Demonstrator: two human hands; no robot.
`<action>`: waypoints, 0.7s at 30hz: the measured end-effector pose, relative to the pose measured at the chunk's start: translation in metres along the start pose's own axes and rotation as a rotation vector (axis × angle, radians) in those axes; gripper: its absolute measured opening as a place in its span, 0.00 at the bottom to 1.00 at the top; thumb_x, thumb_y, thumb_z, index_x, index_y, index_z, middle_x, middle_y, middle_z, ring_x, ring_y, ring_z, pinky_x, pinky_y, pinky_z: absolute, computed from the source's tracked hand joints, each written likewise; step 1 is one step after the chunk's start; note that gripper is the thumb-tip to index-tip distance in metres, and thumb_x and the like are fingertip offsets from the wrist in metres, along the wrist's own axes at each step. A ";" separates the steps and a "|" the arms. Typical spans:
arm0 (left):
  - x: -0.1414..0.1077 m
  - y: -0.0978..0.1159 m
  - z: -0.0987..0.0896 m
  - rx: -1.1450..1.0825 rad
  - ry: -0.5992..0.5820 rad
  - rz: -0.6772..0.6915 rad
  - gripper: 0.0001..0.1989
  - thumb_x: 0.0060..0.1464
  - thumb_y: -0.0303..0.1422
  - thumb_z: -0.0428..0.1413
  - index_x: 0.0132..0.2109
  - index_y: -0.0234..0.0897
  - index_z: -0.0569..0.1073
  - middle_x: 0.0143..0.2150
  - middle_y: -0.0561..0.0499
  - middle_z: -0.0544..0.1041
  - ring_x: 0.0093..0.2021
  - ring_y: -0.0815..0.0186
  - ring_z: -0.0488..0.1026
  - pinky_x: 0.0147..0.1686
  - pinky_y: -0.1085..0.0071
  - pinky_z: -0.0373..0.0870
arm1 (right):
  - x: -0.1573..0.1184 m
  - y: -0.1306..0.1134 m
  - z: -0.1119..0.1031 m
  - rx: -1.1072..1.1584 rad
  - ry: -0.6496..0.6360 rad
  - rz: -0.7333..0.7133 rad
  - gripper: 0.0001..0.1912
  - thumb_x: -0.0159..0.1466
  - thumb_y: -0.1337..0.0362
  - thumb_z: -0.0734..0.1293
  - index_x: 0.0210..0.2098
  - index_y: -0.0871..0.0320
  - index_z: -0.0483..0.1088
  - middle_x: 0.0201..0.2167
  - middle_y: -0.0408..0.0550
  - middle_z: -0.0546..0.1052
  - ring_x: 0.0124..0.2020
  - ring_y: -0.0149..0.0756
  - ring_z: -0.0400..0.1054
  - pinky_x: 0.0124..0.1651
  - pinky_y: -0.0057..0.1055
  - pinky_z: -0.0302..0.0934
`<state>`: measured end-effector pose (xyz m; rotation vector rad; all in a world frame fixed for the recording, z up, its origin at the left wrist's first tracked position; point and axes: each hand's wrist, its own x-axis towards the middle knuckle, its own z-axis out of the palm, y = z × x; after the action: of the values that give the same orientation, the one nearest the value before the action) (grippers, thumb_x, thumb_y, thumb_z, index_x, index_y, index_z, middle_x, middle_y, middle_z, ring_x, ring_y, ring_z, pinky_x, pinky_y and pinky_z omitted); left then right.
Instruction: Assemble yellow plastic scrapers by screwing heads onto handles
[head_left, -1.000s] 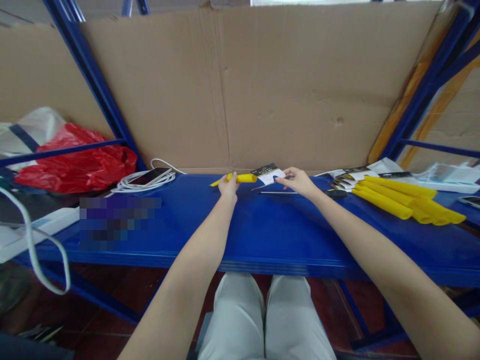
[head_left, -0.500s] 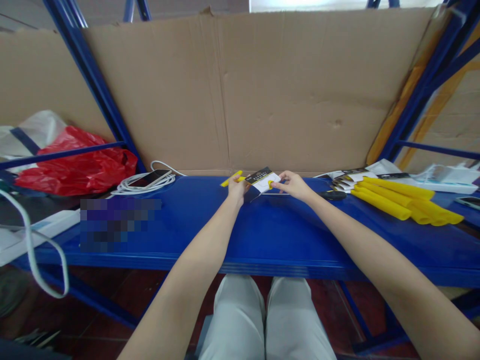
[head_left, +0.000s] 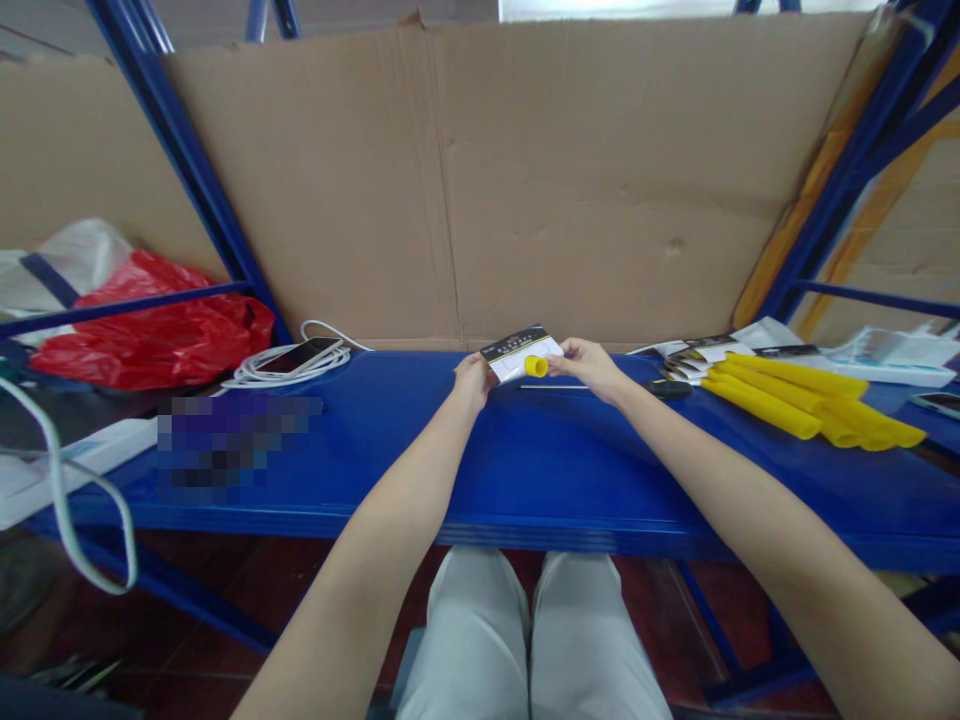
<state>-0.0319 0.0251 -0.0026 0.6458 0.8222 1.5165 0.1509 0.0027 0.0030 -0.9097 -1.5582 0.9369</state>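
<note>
On your far left, a red plastic bag [head_left: 157, 320] sits behind the frame bar, and a coiled white cable [head_left: 246, 376] lies around a phone [head_left: 300, 355]. Moving right, here's your left hand [head_left: 472, 378], fingers closed on the left end of a printed card [head_left: 510, 348], held up near the back of the blue tabletop [head_left: 562, 470]. The yellow tube [head_left: 536, 366] shows its round, open mouth at the card's lower right; the rest is mostly hidden, so how far your left fingers wrap it, you can't tell from here. And your right hand [head_left: 589, 365]: fingertips nearly together, pinching the card's right edge just beside that mouth. Watch it! Squeeze too hard and the thin card could crease or the soft-looking tube flatten; loosen the left and the tube could slip askew. Just below, a slim tool [head_left: 667, 389] points its shaft toward your hands; dip low and a knuckle may knock it. Far right, more yellow tubes [head_left: 787, 395] fan out, loose enough, perhaps, to roll if your forearm brushes them.
</note>
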 end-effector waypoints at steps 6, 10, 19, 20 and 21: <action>-0.008 0.001 0.003 0.058 -0.090 0.026 0.07 0.47 0.21 0.56 0.33 0.33 0.77 0.27 0.50 0.81 0.35 0.62 0.81 0.39 0.69 0.76 | 0.000 0.007 0.003 -0.060 0.012 0.005 0.27 0.39 0.46 0.78 0.22 0.55 0.61 0.27 0.44 0.77 0.32 0.37 0.74 0.38 0.36 0.68; -0.011 0.005 0.008 0.038 -0.120 -0.017 0.07 0.53 0.28 0.55 0.36 0.32 0.77 0.30 0.49 0.81 0.36 0.62 0.80 0.40 0.70 0.75 | 0.000 0.010 0.003 -0.063 0.027 0.002 0.28 0.40 0.47 0.78 0.22 0.55 0.59 0.27 0.46 0.78 0.33 0.38 0.74 0.38 0.36 0.67; -0.013 0.007 0.014 0.049 -0.244 0.030 0.23 0.64 0.46 0.45 0.47 0.35 0.77 0.41 0.45 0.82 0.48 0.57 0.77 0.50 0.63 0.71 | 0.004 0.015 -0.001 -0.033 0.124 -0.002 0.30 0.38 0.45 0.78 0.19 0.55 0.57 0.25 0.43 0.76 0.31 0.35 0.74 0.38 0.35 0.69; -0.014 0.007 0.014 0.057 -0.254 0.033 0.24 0.64 0.48 0.45 0.48 0.35 0.77 0.41 0.44 0.82 0.49 0.57 0.77 0.50 0.62 0.71 | 0.004 0.015 -0.001 -0.019 0.125 -0.005 0.30 0.38 0.46 0.78 0.20 0.55 0.57 0.25 0.43 0.76 0.31 0.35 0.74 0.39 0.35 0.70; -0.014 0.007 0.014 0.066 -0.265 0.030 0.25 0.63 0.49 0.45 0.48 0.36 0.77 0.42 0.44 0.82 0.49 0.56 0.77 0.50 0.63 0.70 | 0.004 0.016 -0.001 -0.004 0.125 -0.007 0.30 0.39 0.46 0.78 0.20 0.55 0.57 0.26 0.43 0.76 0.32 0.35 0.74 0.39 0.35 0.70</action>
<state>-0.0229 0.0125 0.0124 0.8905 0.6637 1.3984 0.1526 0.0131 -0.0096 -0.9472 -1.4568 0.8554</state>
